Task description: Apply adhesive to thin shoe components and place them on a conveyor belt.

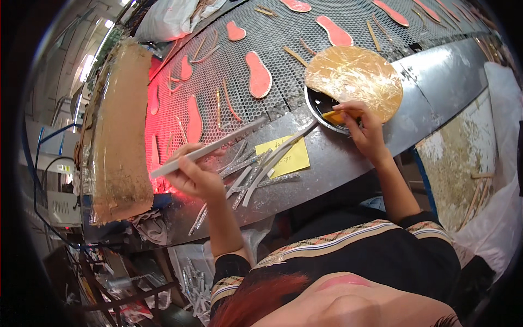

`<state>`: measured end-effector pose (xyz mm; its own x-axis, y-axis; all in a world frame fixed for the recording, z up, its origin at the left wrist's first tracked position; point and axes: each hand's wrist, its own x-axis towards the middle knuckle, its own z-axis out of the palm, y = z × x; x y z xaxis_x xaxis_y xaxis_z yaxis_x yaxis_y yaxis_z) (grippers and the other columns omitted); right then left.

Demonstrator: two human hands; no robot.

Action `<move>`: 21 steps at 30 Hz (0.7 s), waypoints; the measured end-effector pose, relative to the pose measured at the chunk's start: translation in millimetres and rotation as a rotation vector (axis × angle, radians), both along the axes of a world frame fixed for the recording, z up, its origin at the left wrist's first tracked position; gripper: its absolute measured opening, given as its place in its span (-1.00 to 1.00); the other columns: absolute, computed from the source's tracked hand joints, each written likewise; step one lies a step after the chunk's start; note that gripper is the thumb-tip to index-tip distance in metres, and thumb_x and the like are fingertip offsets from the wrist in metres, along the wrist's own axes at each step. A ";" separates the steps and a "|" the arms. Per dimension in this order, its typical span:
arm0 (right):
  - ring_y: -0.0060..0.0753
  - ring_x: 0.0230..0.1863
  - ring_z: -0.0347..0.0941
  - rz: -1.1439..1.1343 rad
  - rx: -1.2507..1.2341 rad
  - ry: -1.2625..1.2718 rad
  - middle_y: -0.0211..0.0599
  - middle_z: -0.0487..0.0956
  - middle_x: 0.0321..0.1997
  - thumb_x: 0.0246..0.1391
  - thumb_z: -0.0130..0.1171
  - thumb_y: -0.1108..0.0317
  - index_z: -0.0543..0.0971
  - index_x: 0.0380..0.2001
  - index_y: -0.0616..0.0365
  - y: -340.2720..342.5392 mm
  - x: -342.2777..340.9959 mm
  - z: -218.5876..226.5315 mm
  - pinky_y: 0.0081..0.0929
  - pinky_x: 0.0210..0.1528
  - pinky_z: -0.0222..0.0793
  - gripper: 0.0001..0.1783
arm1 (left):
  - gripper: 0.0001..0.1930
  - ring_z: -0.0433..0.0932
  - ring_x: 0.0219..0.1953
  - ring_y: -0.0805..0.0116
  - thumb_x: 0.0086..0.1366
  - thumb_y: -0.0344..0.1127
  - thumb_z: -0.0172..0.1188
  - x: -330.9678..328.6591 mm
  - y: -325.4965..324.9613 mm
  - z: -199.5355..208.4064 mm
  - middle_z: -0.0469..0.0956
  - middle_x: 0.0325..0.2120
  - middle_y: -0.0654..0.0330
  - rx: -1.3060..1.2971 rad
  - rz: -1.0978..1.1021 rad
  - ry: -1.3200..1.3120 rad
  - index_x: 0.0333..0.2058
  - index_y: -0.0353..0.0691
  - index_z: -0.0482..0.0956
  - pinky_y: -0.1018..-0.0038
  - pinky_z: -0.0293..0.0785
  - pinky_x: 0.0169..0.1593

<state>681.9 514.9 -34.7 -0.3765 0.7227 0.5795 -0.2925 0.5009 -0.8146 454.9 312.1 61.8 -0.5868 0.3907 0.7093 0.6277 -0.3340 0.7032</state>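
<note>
My left hand (pixel 197 177) is closed around a long pale strip (pixel 220 142), which slants up to the right above the metal table edge. At the round pot (pixel 309 103), my right hand (pixel 369 135) pinches a small flat yellow piece (pixel 333 116); whether it is a spreader or a brush is hard to tell. The pot holds something dark, and a glossy tan round cover (pixel 357 76) lies over most of its opening. Between my hands, silvery and white strips (pixel 253 177) lie in a loose pile, partly over a yellow paper note (pixel 296 158).
Beyond the metal ledge (pixel 447 71), a perforated mesh surface (pixel 283 43) carries several pink sole-shaped pieces (pixel 259 75) and thin strips. A tall tan board (pixel 122 136) stands at the left, near a red glow. White plastic (pixel 501 98) hangs at the right.
</note>
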 end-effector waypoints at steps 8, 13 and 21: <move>-0.46 -0.22 0.54 -0.092 0.001 0.058 -0.20 0.58 -0.26 0.07 0.09 0.60 0.45 -0.21 0.25 -3.6 4.7 1.6 -0.59 -0.18 0.43 -0.81 | -0.83 0.62 -0.36 0.03 0.39 -0.35 -0.12 41.2 44.3 -75.0 0.52 -0.36 -0.07 -0.059 -0.342 -0.769 -0.24 -0.38 0.23 0.23 0.65 -0.27; -0.45 -0.21 0.54 -0.095 -0.070 0.116 -0.17 0.59 -0.25 0.07 0.10 0.59 0.44 -0.22 0.25 -8.0 -1.9 10.0 -0.59 -0.19 0.43 -0.82 | -0.80 0.60 -0.25 -0.04 0.39 -0.32 -0.09 45.5 49.0 -97.0 0.50 -0.30 -0.09 -0.082 -0.391 -0.954 -0.25 -0.40 0.24 0.20 0.63 -0.19; -0.41 -0.33 0.51 -0.155 0.248 -0.110 -0.23 0.50 -0.29 -0.01 0.11 0.66 0.42 -0.25 0.23 -0.9 -7.0 -0.4 -0.55 -0.31 0.43 -0.77 | -0.77 0.57 -0.18 -0.04 0.37 -0.29 -0.04 44.4 50.2 -106.4 0.49 -0.30 -0.12 -0.088 -0.412 -1.093 -0.27 -0.40 0.28 0.18 0.60 -0.13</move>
<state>674.9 514.0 -35.2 -0.3431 0.6180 0.7073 -0.1143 0.7200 -0.6845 499.3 362.3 -44.6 -0.6856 0.7158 -0.1328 -0.4691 -0.2948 0.8325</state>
